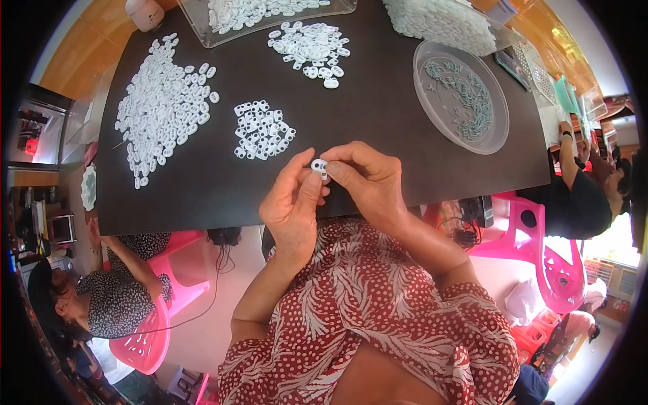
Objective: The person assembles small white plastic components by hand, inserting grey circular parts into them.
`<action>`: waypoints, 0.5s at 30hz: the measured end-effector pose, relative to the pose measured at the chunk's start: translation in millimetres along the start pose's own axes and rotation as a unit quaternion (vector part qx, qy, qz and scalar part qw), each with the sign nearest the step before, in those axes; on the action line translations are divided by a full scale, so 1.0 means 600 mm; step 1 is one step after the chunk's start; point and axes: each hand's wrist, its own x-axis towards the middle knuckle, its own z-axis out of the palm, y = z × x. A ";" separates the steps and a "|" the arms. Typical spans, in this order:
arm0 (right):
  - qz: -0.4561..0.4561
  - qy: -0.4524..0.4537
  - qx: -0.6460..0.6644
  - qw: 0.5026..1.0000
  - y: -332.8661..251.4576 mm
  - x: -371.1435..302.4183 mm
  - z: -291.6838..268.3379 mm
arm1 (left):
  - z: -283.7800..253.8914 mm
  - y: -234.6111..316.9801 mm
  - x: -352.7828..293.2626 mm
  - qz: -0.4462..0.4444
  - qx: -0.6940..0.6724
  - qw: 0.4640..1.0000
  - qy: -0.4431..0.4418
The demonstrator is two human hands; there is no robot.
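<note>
Close to the table's near edge, my left hand and my right hand meet fingertip to fingertip. Between them is a small white two-holed plastic piece, pinched by both thumbs and fingers. Part of it is hidden by the fingertips. Just beyond my left hand lies a small pile of white pieces with round holes. A larger heap of white oval pieces spreads over the left of the table, and another pile of white pieces lies farther back.
At the back stand a clear tray of white pieces and a container heaped with white pieces. A round clear tub at the right holds thin grey-green bits. A phone lies beyond it. People sit at both sides.
</note>
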 end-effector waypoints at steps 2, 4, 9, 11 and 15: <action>-0.020 -0.004 -0.007 1.000 0.001 0.002 0.000 | 0.000 0.000 0.001 0.003 0.003 1.000 0.003; -0.043 -0.022 -0.017 0.999 -0.002 0.002 0.000 | -0.002 0.001 0.002 0.001 -0.011 1.000 0.001; -0.063 -0.046 -0.058 0.995 -0.023 0.005 -0.004 | -0.009 -0.005 0.011 0.039 -0.058 0.997 -0.025; -0.080 -0.044 -0.068 0.993 -0.023 0.005 -0.003 | -0.010 -0.005 0.012 0.040 -0.077 0.996 -0.030; -0.129 -0.029 -0.080 0.988 -0.021 0.006 -0.002 | -0.012 -0.005 0.013 0.049 -0.079 0.995 -0.038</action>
